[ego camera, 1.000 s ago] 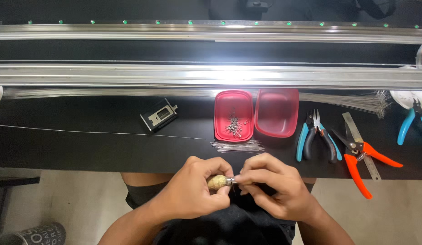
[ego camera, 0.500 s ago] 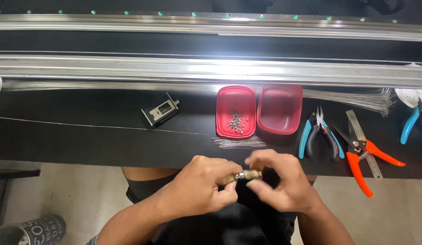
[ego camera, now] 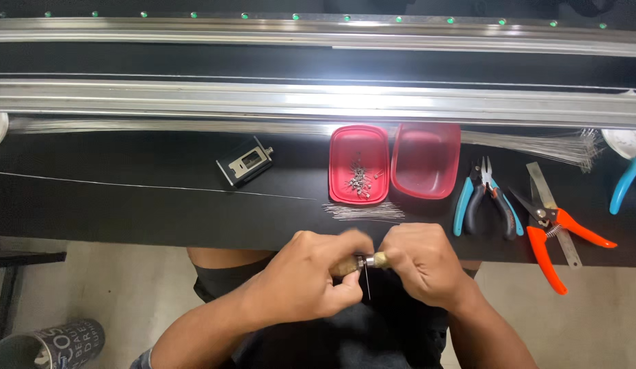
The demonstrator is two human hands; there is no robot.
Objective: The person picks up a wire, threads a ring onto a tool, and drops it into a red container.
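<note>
My left hand (ego camera: 311,277) and my right hand (ego camera: 420,263) meet just below the front edge of the black table (ego camera: 126,212). Between them they grip a small tool with a wooden handle and metal collar (ego camera: 364,262). A thin dark pin or wire hangs down from its middle. The left hand wraps the handle; the right hand's fingers pinch the other end. A small bundle of thin wires (ego camera: 362,212) lies on the table right above my hands.
A red tray (ego camera: 359,140) with small metal parts and an empty red tray (ego camera: 426,160) stand ahead. Blue-handled pliers (ego camera: 482,198), orange snips (ego camera: 557,236), a steel ruler (ego camera: 547,198) lie at right. A small black device (ego camera: 244,162) sits left. Long metal rails (ego camera: 318,99) cross the back.
My hands have kept working the small tool at the table's edge. It was turned from end-on to lying sideways between them, and a thin pin now hangs below it.
</note>
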